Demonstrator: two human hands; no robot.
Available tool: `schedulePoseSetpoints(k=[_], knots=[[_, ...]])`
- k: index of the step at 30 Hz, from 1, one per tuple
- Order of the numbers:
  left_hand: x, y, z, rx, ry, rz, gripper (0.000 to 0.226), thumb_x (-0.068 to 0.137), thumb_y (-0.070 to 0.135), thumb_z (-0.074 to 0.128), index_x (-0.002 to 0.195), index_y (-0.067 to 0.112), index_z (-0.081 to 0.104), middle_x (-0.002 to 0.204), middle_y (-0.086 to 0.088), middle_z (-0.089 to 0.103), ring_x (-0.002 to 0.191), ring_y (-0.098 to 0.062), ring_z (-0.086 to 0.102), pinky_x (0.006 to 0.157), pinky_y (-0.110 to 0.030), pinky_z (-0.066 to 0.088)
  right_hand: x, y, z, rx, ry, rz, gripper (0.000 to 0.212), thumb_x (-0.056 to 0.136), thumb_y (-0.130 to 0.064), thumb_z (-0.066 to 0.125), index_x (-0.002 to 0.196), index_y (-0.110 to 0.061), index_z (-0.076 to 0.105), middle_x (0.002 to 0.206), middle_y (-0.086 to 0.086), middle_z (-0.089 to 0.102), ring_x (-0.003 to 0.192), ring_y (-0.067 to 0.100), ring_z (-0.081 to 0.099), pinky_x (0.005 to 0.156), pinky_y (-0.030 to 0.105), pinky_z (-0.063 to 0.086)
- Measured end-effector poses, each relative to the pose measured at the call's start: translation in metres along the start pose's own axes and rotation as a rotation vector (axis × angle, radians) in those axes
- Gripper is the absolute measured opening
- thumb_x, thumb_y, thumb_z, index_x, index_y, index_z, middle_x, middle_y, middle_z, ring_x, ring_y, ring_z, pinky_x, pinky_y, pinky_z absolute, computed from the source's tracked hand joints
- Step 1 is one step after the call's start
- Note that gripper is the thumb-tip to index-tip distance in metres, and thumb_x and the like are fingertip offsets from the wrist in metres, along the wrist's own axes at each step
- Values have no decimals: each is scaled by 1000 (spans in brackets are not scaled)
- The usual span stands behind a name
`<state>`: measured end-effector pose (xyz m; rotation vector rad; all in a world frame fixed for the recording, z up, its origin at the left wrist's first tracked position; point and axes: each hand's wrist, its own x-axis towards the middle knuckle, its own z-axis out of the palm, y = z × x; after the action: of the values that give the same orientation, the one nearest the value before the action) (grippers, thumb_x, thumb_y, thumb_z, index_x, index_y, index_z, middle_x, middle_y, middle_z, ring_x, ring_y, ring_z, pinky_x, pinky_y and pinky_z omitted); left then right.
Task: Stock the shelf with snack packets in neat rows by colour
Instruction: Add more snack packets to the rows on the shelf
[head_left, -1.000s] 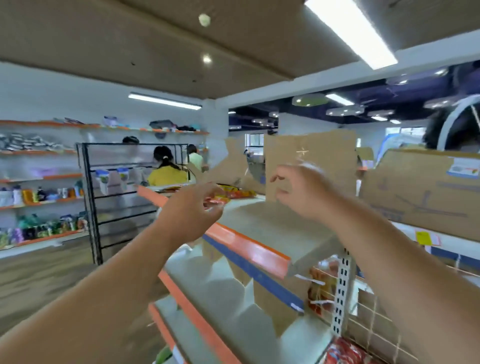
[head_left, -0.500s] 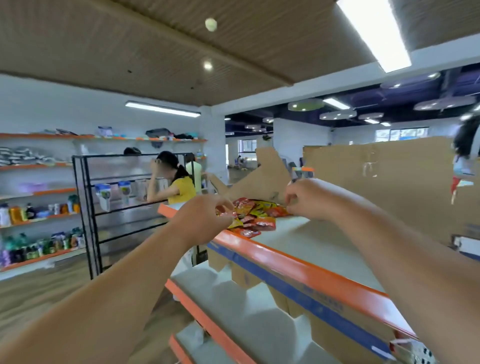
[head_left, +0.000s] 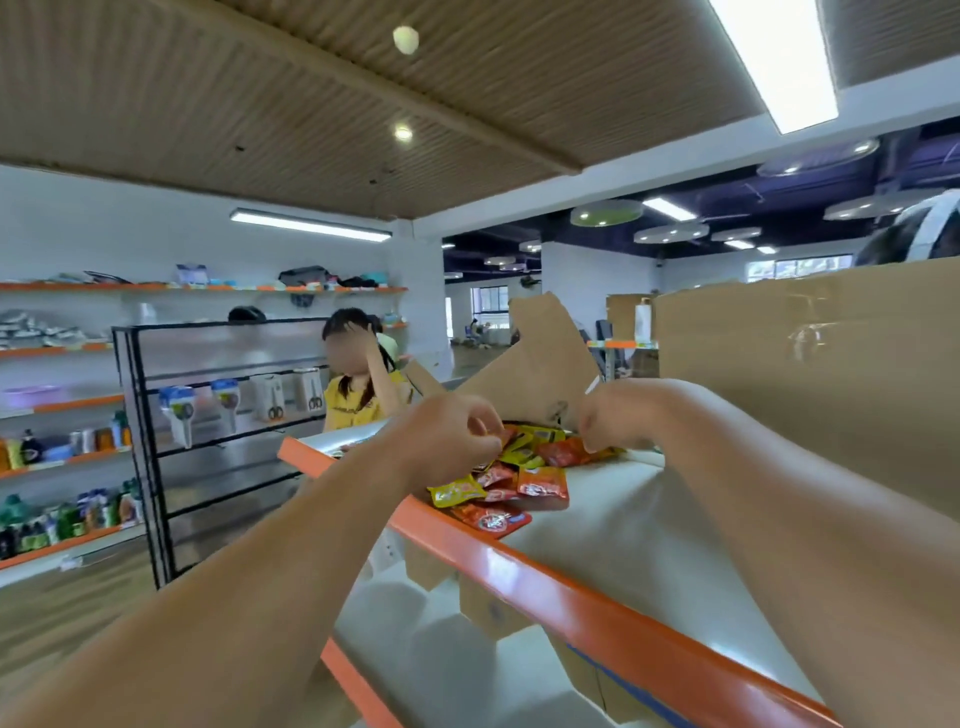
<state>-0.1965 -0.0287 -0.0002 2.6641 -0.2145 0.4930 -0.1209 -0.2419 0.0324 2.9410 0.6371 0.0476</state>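
A white shelf (head_left: 623, 519) bears a loose heap of packets (head_left: 540, 486). The left hand (head_left: 447, 441) pinches a packet (head_left: 508, 435); the right hand (head_left: 618, 421) curls on the heap, grasp unclear.

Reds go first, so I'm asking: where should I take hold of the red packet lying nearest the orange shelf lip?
Pinch the red packet by its free front edge, coming in over the orange lip. It lies flat and foremost, bare on that side, while its far edge meets the pile. A thumb probably slides under there most easily.
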Motion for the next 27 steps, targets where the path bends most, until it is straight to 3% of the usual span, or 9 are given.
schedulePoseSetpoints(k=[5,10,12,15,16,18,21,24,27], knots=[[48,-3,15,29,-51,70,18,93,40,65,106,35,76,99,18,69,91,-3,63,86,-33,58,43,10,7,-10,-43,41,38,98,-31,58,133,-15,60,129,7,62,112,26,61,98,38,50],[108,-15,38,162,-251,116,19,89,30,66,104,29,77,104,6,74,96,-15,69,88,-40,61,87,12,23,-89,-145,99,29,97,-35,58,117,-15,64,120,5,64,107,25,60,95,36,50],[134,-16,45,241,-308,171,21,86,23,68,105,25,78,104,4,74,98,-18,70,89,-38,61,101,12,32,-99,-183,119,31,96,-35,60,122,-17,64,113,2,61,104,23,56,90,32,48],[163,-12,51,441,-513,270,32,87,24,78,118,17,76,116,1,73,108,-21,68,91,-31,57,110,3,43,-98,-251,149,39,100,-23,57,137,-14,52,97,-2,49,96,17,47,64,16,42],[172,-11,56,521,-584,292,39,86,30,81,121,14,75,118,-1,72,110,-22,67,91,-31,55,112,0,46,-96,-267,160,43,101,-20,56,141,-11,47,93,-3,47,94,17,46,63,16,43],[189,-11,68,669,-696,326,51,83,41,83,122,10,74,118,-3,71,111,-25,67,94,-34,56,115,-5,50,-119,-300,194,44,102,-19,53,144,-13,44,97,-2,51,96,19,49,75,24,46],[204,-11,81,756,-796,338,58,85,47,80,123,5,70,123,-10,70,113,-29,66,98,-37,54,111,-6,48,-158,-355,256,30,99,-27,54,121,-10,63,93,1,59,88,22,56,65,28,44],[202,-14,87,717,-730,475,33,85,41,78,86,9,71,87,-6,67,83,-24,65,75,-32,51,104,1,39,-233,-425,335,29,92,-41,63,79,-15,63,73,-2,55,79,23,58,78,35,51],[199,-21,88,702,-615,595,32,83,37,76,65,14,62,64,1,56,60,-18,53,58,-29,45,96,8,35,-262,-494,376,33,85,-47,68,71,-19,59,77,-4,56,88,25,61,88,39,54]])
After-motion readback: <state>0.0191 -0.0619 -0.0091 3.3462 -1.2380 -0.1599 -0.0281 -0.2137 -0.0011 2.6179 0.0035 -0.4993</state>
